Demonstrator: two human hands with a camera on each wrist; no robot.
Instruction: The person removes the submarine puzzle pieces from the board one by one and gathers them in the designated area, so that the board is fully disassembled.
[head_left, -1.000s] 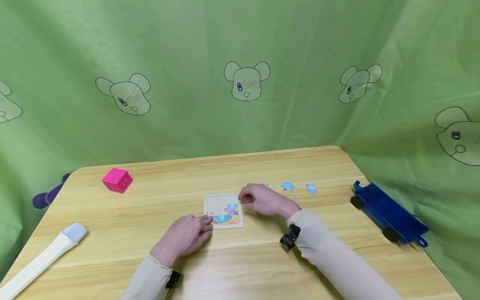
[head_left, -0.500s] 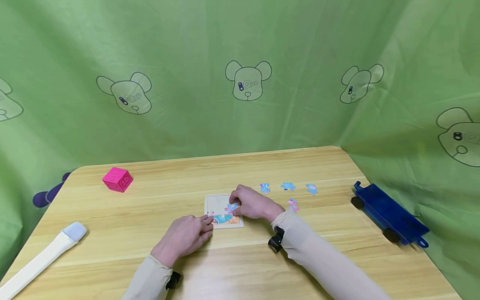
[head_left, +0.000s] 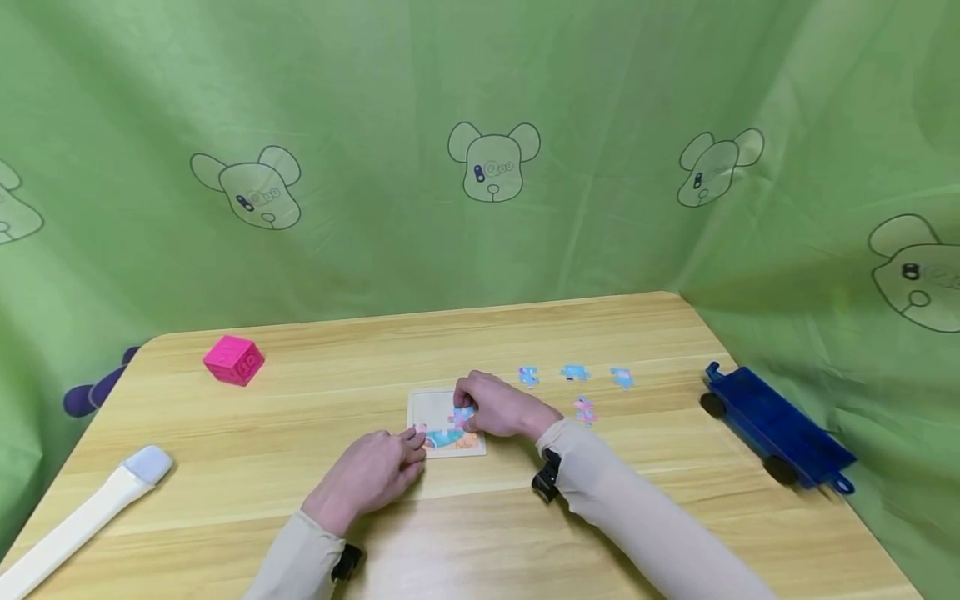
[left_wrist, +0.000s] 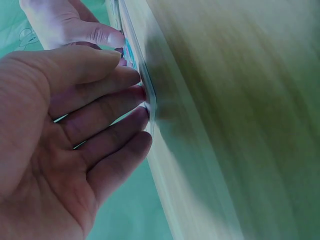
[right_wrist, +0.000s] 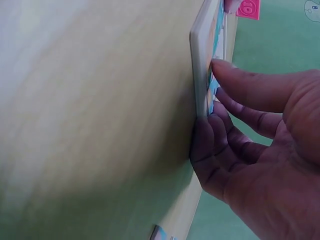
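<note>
A small square jigsaw puzzle board [head_left: 432, 406] with a pale frame lies mid-table, its lower part filled with teal and orange picture pieces. My left hand [head_left: 369, 473] rests at its lower left corner, with fairly straight fingertips against the edge, as the left wrist view shows. My right hand [head_left: 501, 406] reaches over the board's right side. Its thumb and index finger pinch a blue and pink puzzle piece [head_left: 461, 416] lying in the board. In the right wrist view the thumb [right_wrist: 240, 82] is on the board's face, and other fingers touch its edge.
Several loose puzzle pieces, among them a blue one [head_left: 575, 372] and a pink one [head_left: 585, 410], lie right of the board. A pink cube [head_left: 234, 360] sits back left, a white strap-like thing [head_left: 90, 510] front left. A blue toy wagon [head_left: 776, 425] stands right.
My right hand has moved left from the board's right edge onto the blue and pink piece, uncovering loose pieces behind it. The left hand has stayed in place.
</note>
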